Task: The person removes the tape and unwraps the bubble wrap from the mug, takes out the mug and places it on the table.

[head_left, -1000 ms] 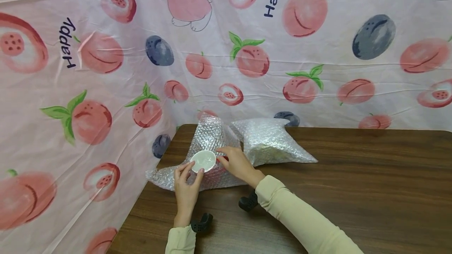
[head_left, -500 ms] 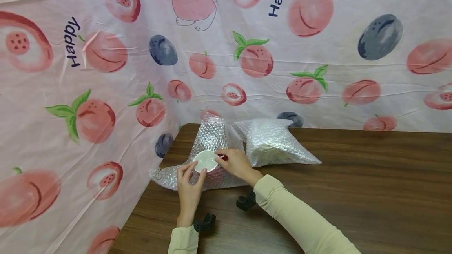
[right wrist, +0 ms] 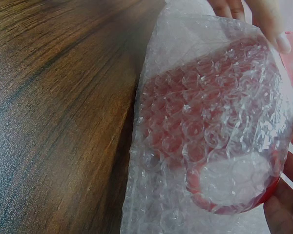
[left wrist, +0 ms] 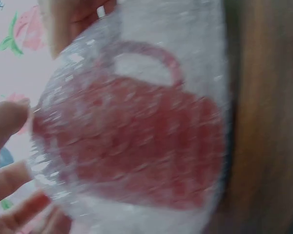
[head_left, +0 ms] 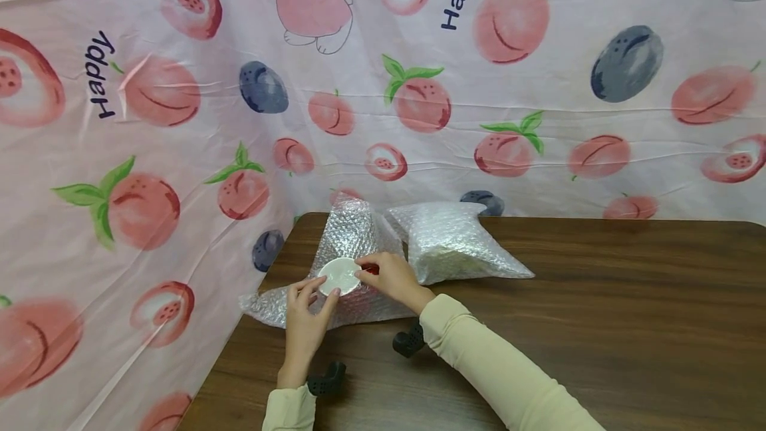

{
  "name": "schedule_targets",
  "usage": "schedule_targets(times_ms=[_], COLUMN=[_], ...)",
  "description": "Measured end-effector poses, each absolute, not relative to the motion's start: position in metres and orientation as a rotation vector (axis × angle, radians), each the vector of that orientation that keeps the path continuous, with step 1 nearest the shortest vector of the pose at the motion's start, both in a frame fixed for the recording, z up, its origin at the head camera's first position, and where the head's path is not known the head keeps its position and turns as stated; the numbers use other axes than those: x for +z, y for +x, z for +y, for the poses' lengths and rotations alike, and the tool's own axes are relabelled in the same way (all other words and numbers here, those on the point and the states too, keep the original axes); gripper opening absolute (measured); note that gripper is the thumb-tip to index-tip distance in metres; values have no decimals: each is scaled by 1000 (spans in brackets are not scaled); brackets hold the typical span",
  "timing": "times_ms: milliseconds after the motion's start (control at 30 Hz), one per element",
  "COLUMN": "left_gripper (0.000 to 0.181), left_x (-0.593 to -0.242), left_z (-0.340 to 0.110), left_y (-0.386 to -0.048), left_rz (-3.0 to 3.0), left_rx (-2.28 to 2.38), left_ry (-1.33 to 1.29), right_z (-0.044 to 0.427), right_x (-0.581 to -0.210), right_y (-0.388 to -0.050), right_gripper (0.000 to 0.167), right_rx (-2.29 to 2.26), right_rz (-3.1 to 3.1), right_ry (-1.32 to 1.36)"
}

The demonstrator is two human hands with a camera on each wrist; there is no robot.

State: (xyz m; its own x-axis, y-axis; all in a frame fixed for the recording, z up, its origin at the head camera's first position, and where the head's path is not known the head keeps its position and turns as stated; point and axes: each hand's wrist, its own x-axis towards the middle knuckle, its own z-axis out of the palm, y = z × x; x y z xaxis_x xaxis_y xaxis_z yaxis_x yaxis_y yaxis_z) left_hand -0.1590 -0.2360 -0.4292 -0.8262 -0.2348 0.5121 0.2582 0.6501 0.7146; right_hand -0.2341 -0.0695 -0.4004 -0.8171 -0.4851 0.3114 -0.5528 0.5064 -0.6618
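Observation:
A red mug point(right wrist: 185, 107) with a white inside stands mouth up in a clear bubble wrap bag point(head_left: 350, 228). The wrap covers its red outside, and its handle point(left wrist: 171, 63) shows through the plastic. On the left of the rim, my left hand point(head_left: 305, 324) holds the mug between thumb and fingers. From the right, my right hand point(head_left: 391, 281) pinches at the rim beside the handle, thumb and forefinger over the edge. In the left wrist view, the wrapped mug fills the middle, somewhat blurred.
A second, puffed bubble wrap bag point(head_left: 449, 241) lies just right of the mug, its contents unclear. Both rest on a dark wooden table point(head_left: 598, 298) near its back left corner. A peach-printed curtain point(head_left: 431, 165) hangs behind and to the left.
My right thumb and forefinger have moved left from the handle side onto the mug's rim. The left hand keeps its hold, and the head view shifts slightly.

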Motion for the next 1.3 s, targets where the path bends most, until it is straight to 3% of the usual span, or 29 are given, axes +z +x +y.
schedule_targets(times_ms=[533, 1300], left_gripper=[36, 29], left_x=[-408, -414], left_z=[-260, -260], left_y=[-174, -182], left_rz=[-2464, -2360], left_rx=[-1206, -1390], left_ry=[45, 154], right_z=[-72, -69], right_x=[-404, -403], right_y=[-234, -236], right_gripper=[27, 27], right_rx=[1237, 1344], right_rz=[-2637, -2644], right_ry=[907, 912])
